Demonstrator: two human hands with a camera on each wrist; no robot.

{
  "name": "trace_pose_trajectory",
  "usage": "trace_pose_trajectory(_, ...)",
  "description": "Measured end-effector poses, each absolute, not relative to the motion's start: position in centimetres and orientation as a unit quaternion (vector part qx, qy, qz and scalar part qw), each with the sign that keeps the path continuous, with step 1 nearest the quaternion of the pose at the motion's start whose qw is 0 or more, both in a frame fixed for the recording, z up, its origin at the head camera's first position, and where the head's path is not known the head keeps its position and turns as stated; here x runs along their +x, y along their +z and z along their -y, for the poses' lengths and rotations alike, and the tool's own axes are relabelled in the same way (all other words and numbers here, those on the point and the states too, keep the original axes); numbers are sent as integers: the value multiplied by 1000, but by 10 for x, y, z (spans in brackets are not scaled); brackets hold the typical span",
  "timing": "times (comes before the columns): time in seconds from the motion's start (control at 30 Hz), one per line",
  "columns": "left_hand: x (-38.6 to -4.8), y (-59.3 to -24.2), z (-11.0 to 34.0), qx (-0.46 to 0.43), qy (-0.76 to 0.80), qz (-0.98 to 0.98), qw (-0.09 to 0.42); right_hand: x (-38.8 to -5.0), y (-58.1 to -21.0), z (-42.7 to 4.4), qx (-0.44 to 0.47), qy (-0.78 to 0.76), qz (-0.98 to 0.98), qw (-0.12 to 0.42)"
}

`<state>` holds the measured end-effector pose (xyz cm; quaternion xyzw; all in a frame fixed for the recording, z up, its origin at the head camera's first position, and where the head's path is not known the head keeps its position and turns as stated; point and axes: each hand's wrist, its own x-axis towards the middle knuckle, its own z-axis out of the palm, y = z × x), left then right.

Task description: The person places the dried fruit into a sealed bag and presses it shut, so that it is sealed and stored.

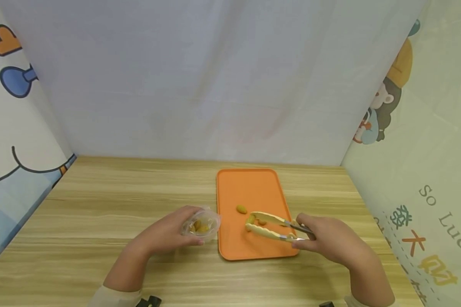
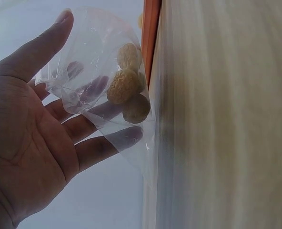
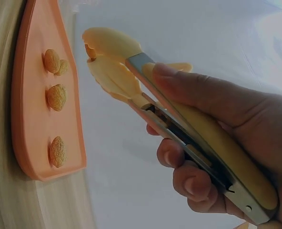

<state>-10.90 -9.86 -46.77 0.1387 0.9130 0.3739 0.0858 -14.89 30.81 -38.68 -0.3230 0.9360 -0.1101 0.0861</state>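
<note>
My left hand [image 1: 167, 232] holds a clear plastic bag [image 2: 95, 36] between thumb and fingers, its round mouth facing up in the head view. Several wrinkled, yellow-brown pieces that look like dried fruit [image 2: 124, 86] lie inside it. The right hand [image 1: 332, 238] grips kitchen tongs [image 1: 266, 232] with pale yellow scalloped heads and metal arms. Between the tong tips is one piece of dried fruit [image 3: 89, 51], held above the orange tray [image 1: 249, 185]. Several more pieces rest on the tray, one of them a lone dried fruit [image 1: 241, 209] left of the tongs.
The tray has a low raised rim and stands on a wood-grain table [image 1: 138, 183]. The bag is close to the tray's left edge. A pale curtain [image 1: 199, 85] closes off the back, and printed cloths [image 1: 418, 170] hang at both sides.
</note>
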Motion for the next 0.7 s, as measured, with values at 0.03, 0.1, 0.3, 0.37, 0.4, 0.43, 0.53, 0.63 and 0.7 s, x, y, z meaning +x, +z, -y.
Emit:
trace_pose_trajectory(0.03,-109,-468,99,138,375,-913,87,-149,-386,-308,-325,-111,-936,82)
trace_pose_trajectory(0.1,-109,-468,99,138,377,-912,87,-148,-385,-307,-329,-112,-935,77)
trace_pose_trajectory(0.3,-108,-467,99,140,379,-911,86,-148,-383,-306,-330,-112,-934,72)
trace_pose_trajectory(0.37,-108,-467,99,140,379,-911,85,-147,-383,-305,-330,-113,-935,67)
trace_pose_trajectory(0.4,-108,-467,99,140,379,-911,86,-147,-383,-305,-331,-114,-935,63)
trace_pose_trajectory(0.43,-108,-467,99,139,379,-911,86,-146,-383,-304,-331,-114,-935,59)
trace_pose_trajectory(0.53,-108,-465,98,137,382,-910,87,-144,-381,-302,-337,-119,-933,50)
trace_pose_trajectory(0.63,-107,-465,97,137,383,-909,87,-142,-379,-300,-346,-125,-929,40)
trace_pose_trajectory(0.7,-107,-464,97,136,383,-909,87,-141,-379,-299,-352,-128,-927,33)
